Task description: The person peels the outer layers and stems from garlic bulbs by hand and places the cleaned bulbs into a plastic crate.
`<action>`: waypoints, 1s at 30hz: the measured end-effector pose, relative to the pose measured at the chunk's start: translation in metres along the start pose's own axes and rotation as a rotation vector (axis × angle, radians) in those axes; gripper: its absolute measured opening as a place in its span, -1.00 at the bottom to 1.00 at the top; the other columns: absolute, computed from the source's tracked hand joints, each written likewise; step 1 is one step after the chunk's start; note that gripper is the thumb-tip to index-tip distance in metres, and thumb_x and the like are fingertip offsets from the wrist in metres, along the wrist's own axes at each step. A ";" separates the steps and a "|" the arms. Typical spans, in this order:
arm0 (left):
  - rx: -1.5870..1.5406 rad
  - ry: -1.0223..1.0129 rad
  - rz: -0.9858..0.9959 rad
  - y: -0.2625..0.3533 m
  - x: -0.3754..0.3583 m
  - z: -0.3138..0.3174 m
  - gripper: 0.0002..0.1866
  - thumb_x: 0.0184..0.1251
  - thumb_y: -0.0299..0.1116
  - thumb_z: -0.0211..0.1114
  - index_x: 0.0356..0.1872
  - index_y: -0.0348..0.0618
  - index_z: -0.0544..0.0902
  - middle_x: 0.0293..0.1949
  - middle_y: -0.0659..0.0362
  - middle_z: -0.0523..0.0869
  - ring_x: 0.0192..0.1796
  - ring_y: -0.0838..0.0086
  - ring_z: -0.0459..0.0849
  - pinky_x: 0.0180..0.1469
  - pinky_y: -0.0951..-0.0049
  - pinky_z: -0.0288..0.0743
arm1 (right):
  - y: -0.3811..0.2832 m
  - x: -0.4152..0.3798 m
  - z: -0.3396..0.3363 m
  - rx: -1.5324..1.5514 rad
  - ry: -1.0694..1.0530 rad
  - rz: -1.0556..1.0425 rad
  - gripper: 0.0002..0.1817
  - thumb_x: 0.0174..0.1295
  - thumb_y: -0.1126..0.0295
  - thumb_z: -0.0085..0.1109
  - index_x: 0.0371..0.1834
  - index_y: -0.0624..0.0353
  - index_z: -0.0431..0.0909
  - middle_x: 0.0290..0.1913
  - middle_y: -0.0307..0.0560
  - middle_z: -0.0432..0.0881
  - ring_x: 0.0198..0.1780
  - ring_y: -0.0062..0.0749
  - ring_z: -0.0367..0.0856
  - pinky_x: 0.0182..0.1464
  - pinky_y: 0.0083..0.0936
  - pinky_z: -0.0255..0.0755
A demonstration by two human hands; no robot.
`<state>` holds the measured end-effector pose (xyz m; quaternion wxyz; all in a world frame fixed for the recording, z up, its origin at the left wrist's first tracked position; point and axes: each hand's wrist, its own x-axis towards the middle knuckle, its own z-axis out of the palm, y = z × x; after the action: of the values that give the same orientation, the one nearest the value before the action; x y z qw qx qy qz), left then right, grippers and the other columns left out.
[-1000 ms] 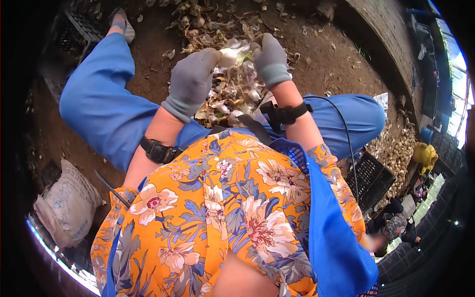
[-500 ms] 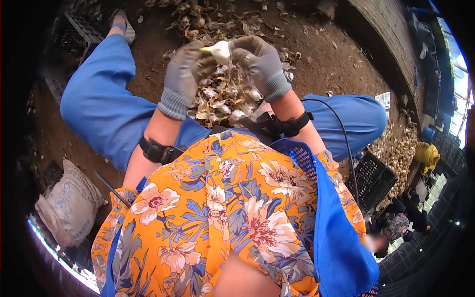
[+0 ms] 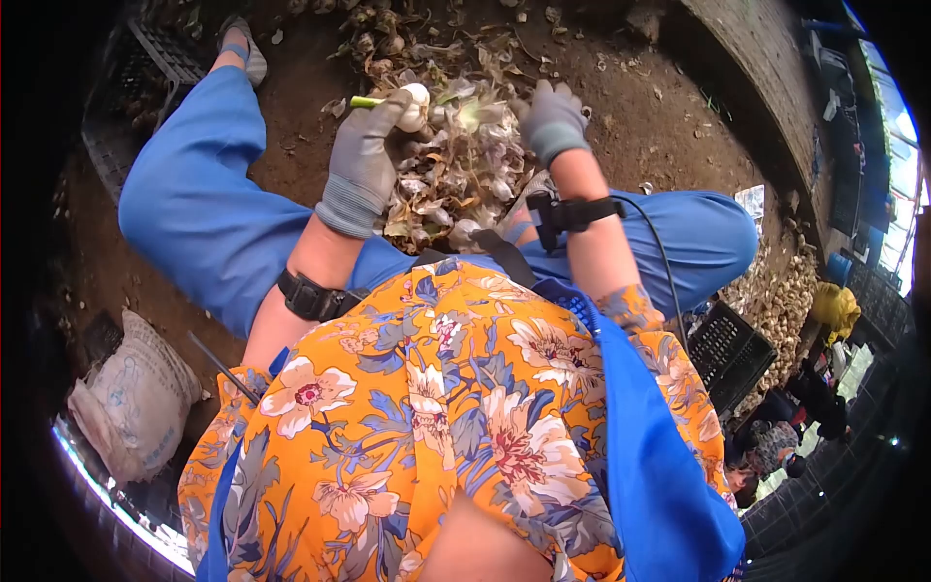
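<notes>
My left hand [image 3: 364, 160], in a grey work glove, is closed around a white garlic bulb [image 3: 415, 107]. A short green stem stub [image 3: 367, 101] sticks out to the left past the fingers. My right hand [image 3: 555, 121], gloved the same way, is held apart from the bulb over the right edge of the peelings. Its fingers are loosely bent and spread, with nothing visible in them. Between and below my hands lies a heap of dry garlic skins [image 3: 451, 184]. A pale piece of skin [image 3: 475, 114], somewhat blurred, is between the two hands.
More garlic and dry leaves [image 3: 383, 39] lie on the soil ahead. Black crates stand at upper left [image 3: 175, 53] and right [image 3: 727, 349]. Beside the right crate is a garlic pile [image 3: 790, 310]. A white sack [image 3: 141, 398] sits lower left. Another person [image 3: 776, 446] is at lower right.
My right hand has drawn away from the bulb to the right. My left hand still holds the bulb, now turned with its stem pointing left, and loose skin appears between the hands.
</notes>
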<state>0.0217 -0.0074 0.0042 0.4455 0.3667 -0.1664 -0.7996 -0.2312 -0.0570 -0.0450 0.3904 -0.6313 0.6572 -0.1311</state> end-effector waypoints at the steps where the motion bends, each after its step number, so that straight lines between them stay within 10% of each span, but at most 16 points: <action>1: 0.228 0.184 -0.019 0.002 0.002 -0.003 -0.67 0.28 -0.34 0.28 0.03 -0.22 0.54 -0.21 0.15 0.66 -0.28 0.51 0.62 -0.26 0.54 0.52 | 0.004 -0.004 0.011 0.088 0.083 -0.016 -0.60 0.32 0.30 0.11 0.20 0.15 0.43 0.04 -0.02 0.59 0.01 -0.31 0.58 0.07 -0.47 0.47; 4: 0.856 0.198 0.266 -0.004 -0.004 0.013 -0.50 0.23 -0.33 0.33 0.18 -0.26 0.47 -0.15 0.17 0.66 -0.17 0.57 0.63 -0.18 0.59 0.54 | -0.045 -0.027 0.020 0.566 0.006 -0.065 -0.49 0.32 0.22 0.13 0.28 0.15 0.35 0.13 -0.02 0.53 0.05 -0.38 0.56 0.10 -0.47 0.45; 5: 1.078 0.103 0.279 -0.009 -0.004 0.012 -0.45 0.22 -0.32 0.34 0.23 -0.26 0.43 -0.07 0.13 0.64 -0.14 0.54 0.63 -0.13 0.57 0.54 | -0.059 -0.033 0.034 1.372 -0.192 0.216 -0.61 0.36 0.05 0.05 -0.01 0.14 0.54 -0.05 -0.09 0.57 -0.07 -0.25 0.57 -0.03 -0.31 0.53; 7: 1.284 0.072 0.321 -0.022 0.002 0.007 -0.35 0.19 -0.31 0.35 0.30 -0.28 0.34 0.10 0.09 0.51 -0.16 0.50 0.62 -0.12 0.55 0.53 | -0.038 -0.025 0.075 1.256 -0.053 -0.084 -0.56 0.37 0.00 -0.01 -0.01 0.17 0.50 -0.13 -0.09 0.58 -0.11 -0.22 0.57 -0.11 -0.20 0.56; 8: 1.185 0.107 0.329 -0.025 0.005 0.003 -0.38 0.20 -0.32 0.34 0.27 -0.27 0.37 0.06 0.10 0.54 -0.17 0.52 0.62 -0.13 0.54 0.54 | -0.035 -0.008 0.058 1.735 -0.258 0.487 -0.53 0.37 -0.04 -0.04 -0.02 0.19 0.45 -0.18 -0.05 0.57 -0.12 -0.16 0.57 -0.10 -0.11 0.56; 10: 1.080 0.160 0.343 -0.019 0.008 0.001 -0.42 0.21 -0.33 0.33 0.25 -0.27 0.39 0.01 0.11 0.57 -0.19 0.53 0.63 -0.15 0.53 0.54 | -0.033 0.027 0.021 1.953 -0.077 0.703 -0.62 0.39 0.01 -0.09 -0.13 0.13 0.41 -0.22 -0.03 0.55 -0.11 -0.10 0.55 0.00 -0.04 0.50; 14: 0.383 0.461 0.179 0.002 0.002 0.007 -0.68 0.28 -0.40 0.25 0.05 -0.20 0.54 -0.15 0.19 0.66 -0.23 0.55 0.66 -0.24 0.56 0.53 | -0.131 0.045 -0.108 1.679 0.231 -0.166 -0.63 0.23 0.18 0.16 -0.10 0.29 0.57 -0.26 -0.14 0.66 -0.34 -0.40 0.57 -0.18 -0.50 0.47; 15: 0.180 0.536 0.180 0.003 0.001 0.007 -0.76 0.31 -0.42 0.23 -0.03 -0.17 0.58 -0.20 0.22 0.67 -0.24 0.55 0.66 -0.27 0.57 0.52 | -0.076 0.090 -0.132 1.780 0.050 -0.350 -0.33 0.33 -0.11 -0.04 0.21 0.28 0.19 0.27 0.28 0.27 0.33 0.09 0.25 0.35 0.05 0.20; 17: 0.143 0.553 0.197 0.006 0.003 0.010 -0.83 0.34 -0.46 0.18 -0.08 -0.16 0.60 -0.21 0.25 0.68 -0.24 0.56 0.67 -0.29 0.59 0.52 | -0.041 0.142 -0.114 1.426 -0.030 -0.255 -0.62 0.27 0.24 0.10 0.02 0.31 0.51 -0.21 -0.04 0.66 -0.16 -0.32 0.61 -0.08 -0.35 0.49; 20: 0.086 0.533 0.192 0.009 0.004 0.016 -0.82 0.33 -0.48 0.18 -0.07 -0.17 0.59 -0.20 0.23 0.67 -0.29 0.55 0.67 -0.31 0.58 0.55 | -0.024 0.139 -0.018 0.127 -0.102 -0.295 -0.61 0.19 0.44 0.14 0.12 0.14 0.54 -0.11 -0.13 0.67 -0.13 -0.40 0.59 -0.05 -0.51 0.46; 25: 0.054 0.549 0.241 0.012 0.005 0.012 -0.78 0.30 -0.50 0.20 -0.04 -0.19 0.57 -0.23 0.24 0.66 -0.28 0.56 0.67 -0.26 0.59 0.56 | -0.004 0.133 0.104 -0.356 -0.157 -0.140 -0.58 0.11 0.31 0.30 0.09 -0.03 0.58 0.01 0.03 0.65 0.01 -0.15 0.62 0.09 -0.33 0.45; 30: 0.201 0.558 0.383 -0.002 0.016 0.004 -0.54 0.19 -0.59 0.28 0.15 -0.23 0.47 0.00 0.10 0.56 -0.15 0.56 0.61 -0.14 0.59 0.53 | -0.050 0.091 0.038 0.560 -0.263 -0.055 -0.78 0.25 0.48 0.19 -0.05 0.29 0.60 -0.19 -0.18 0.69 -0.19 -0.61 0.59 -0.10 -0.68 0.44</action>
<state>0.0123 -0.0198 -0.0012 0.5774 0.5754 -0.1819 -0.5500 -0.1600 -0.1384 -0.0684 0.6272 -0.5282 0.5219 -0.2349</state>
